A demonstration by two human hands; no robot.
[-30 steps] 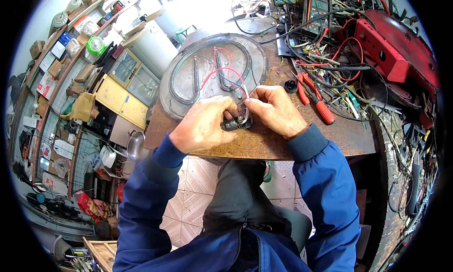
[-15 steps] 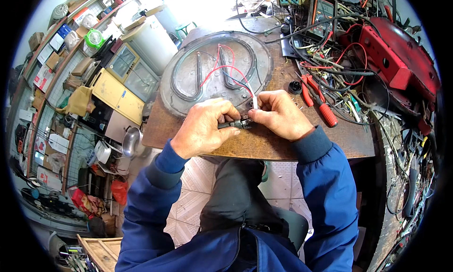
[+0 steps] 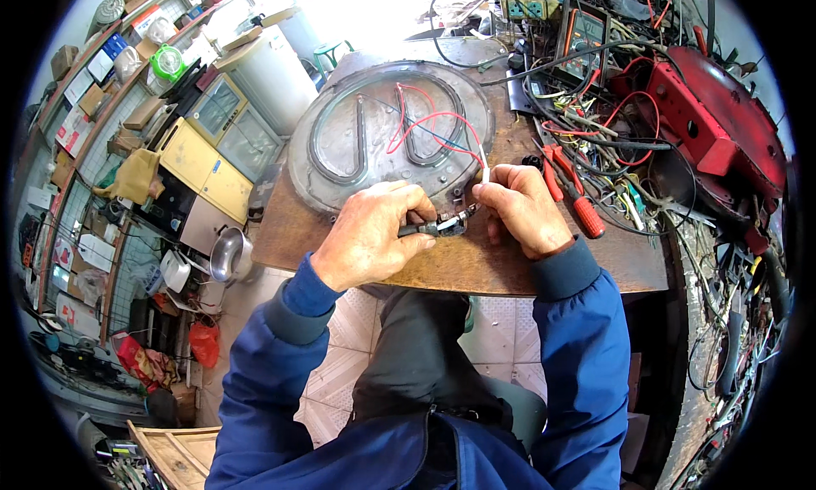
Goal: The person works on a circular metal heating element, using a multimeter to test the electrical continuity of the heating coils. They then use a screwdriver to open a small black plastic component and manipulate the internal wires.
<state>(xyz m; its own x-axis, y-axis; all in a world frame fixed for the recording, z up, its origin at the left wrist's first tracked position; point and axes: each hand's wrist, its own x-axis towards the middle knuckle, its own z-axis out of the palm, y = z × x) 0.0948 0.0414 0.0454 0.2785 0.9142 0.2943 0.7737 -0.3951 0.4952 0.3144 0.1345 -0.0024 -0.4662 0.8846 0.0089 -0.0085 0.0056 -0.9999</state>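
Note:
My left hand [image 3: 374, 233] is closed on a small dark electrical connector [image 3: 453, 225] with metal parts and a pale piece along it, at the near side of the table. My right hand [image 3: 525, 208] pinches a white sleeved wire [image 3: 486, 163] between thumb and fingers, just right of the connector. Beyond the hands lies a round grey metal heating plate [image 3: 387, 150] with a looped tubular element on it. Red wires [image 3: 438, 114] and a dark blue wire arch over the plate toward my right hand. What my right fingertips cover is hidden.
Red-handled pliers [image 3: 554, 174] and a red screwdriver [image 3: 588, 218] lie right of my right hand on the wooden table [image 3: 399, 277]. Behind them are tangled cables, a multimeter [image 3: 585, 39] and a red metal housing [image 3: 705, 107]. A metal pan [image 3: 229, 256] is at the left.
My right hand has drawn slightly right, away from the connector, with the white sleeved wire. The red wires have shifted right. More of the connector shows now; my left hand still grips it.

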